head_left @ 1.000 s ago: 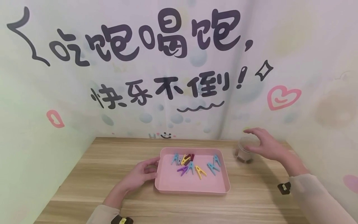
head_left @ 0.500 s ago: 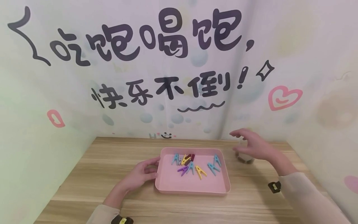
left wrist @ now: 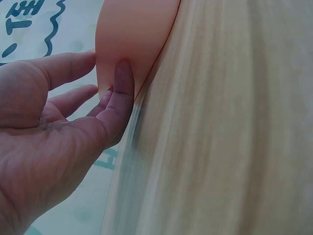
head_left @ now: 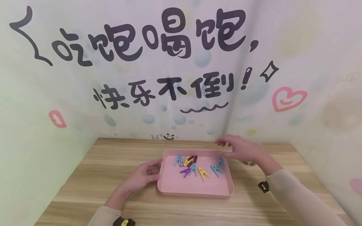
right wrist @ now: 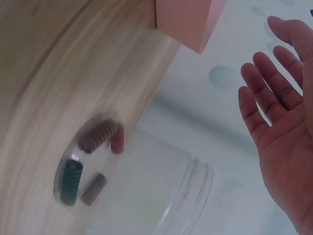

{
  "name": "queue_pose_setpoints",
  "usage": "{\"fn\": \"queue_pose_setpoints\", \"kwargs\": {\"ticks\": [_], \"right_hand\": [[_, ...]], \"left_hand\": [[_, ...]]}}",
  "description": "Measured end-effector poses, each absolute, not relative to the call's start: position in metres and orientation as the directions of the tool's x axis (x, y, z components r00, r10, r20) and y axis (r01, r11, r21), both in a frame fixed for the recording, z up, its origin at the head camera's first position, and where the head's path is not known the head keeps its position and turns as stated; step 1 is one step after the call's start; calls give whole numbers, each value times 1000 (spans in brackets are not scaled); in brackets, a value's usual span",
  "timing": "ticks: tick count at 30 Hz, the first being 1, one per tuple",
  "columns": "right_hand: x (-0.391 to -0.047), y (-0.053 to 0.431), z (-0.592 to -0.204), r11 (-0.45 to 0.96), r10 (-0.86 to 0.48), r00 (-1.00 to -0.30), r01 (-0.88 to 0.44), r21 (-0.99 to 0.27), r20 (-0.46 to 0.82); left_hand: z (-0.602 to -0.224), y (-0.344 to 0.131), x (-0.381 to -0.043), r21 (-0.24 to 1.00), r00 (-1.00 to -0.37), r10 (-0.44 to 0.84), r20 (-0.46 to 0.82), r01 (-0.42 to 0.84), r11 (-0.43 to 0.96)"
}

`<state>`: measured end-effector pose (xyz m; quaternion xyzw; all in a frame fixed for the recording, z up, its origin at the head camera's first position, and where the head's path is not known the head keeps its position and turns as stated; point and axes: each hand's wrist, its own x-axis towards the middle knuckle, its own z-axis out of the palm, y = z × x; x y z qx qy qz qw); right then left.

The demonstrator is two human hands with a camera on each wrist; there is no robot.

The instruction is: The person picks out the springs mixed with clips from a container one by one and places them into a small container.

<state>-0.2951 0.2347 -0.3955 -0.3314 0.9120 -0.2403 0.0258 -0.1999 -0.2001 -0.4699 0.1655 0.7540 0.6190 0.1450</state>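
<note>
A pink tray (head_left: 195, 186) lies on the table with several small plastic clothespins in it: blue (head_left: 216, 170), yellow (head_left: 203, 174) and purple (head_left: 185, 172). Dark red pieces (head_left: 192, 160) lie among them. My left hand (head_left: 141, 177) rests its thumb and fingertips against the outside of the tray's left wall. Over the tray's back right corner hovers my right hand (head_left: 243, 149), fingers spread and loosely bent, holding nothing. A clear jar (right wrist: 151, 181) stands beside it, largely hidden by that hand in the head view; several dark ribbed pieces (right wrist: 71, 182) lie at its bottom.
The wood-grain table (head_left: 90, 166) meets a white printed curtain (head_left: 169, 125) at its back edge. Similar light walls close off the left and right sides. The jar has no lid visible on its threaded mouth.
My right hand has moved left and slightly down, from above the jar to the tray's back right corner. The left hand, tray and clothespins have stayed in place.
</note>
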Motion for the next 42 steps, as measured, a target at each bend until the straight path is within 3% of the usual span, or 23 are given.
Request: {"fn": "queue_pose_setpoints", "kwargs": {"ticks": [7,22,33,42], "right_hand": [[-296,210,-401,625,-662,-748,-582,-520,42],[-306,167,-424,540,-790,-613,-694,-477,-3],[-304,152,-434,515,-816,-578,-711,-478,-19],[-302,152,-438,559,-794,-608,-713,-423,-25]], "left_hand": [[-472,-201,-200,983,-901,434,-6,73,166],[-472,-201,-201,982,-907,421,-13,67,175],[-473,-200,-202,985,-909,417,-20,54,164],[-471,-200,-200,985,-907,422,-15,58,160]]}}
